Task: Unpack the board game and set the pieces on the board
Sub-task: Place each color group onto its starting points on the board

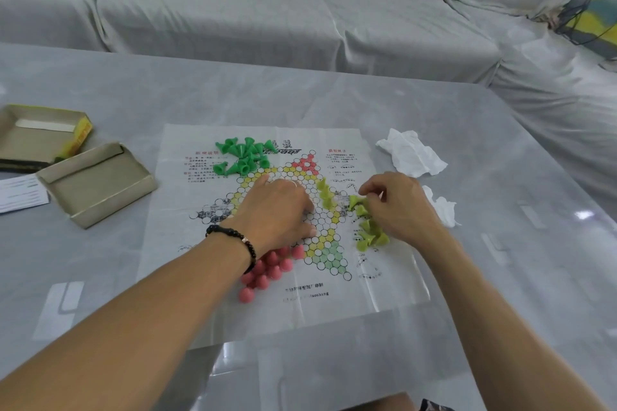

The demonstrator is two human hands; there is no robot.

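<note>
Grey, glossy stone makes up the surface (133, 103), and on it lies the paper game board (267, 307), spread flat with its star of printed circles in the middle. The left hand (277, 207) lies palm down across the centre of that star, fingers spread and relaxed, pressing the sheet; it covers a good part of the grid, and its fingertips are partly lost against the print. A black bead bracelet (233, 237) circles that wrist.

Over on the right, the right hand (397, 203) is curled at the board's right edge, fingers pinching a yellow-green piece from the yellow-green pile (370, 232); the hand hides part of that pile, so a count is not possible. A short row of yellow-green pieces (324, 192) stands upright on the grid between the two hands.

Dark green pieces (243, 155) lie in a loose heap at the top left of the sheet, over the red printed text. Pink pieces (267, 269) cluster by the lower left of the star, several tucked under the left wrist.

Left of the board sit two open cardboard box halves (96, 183), the farther one cut off by the frame edge, with a printed slip (20, 193) beside them, also cut off. Crumpled white tissue (410, 153) lies to the right. A covered sofa (267, 10) runs behind.
</note>
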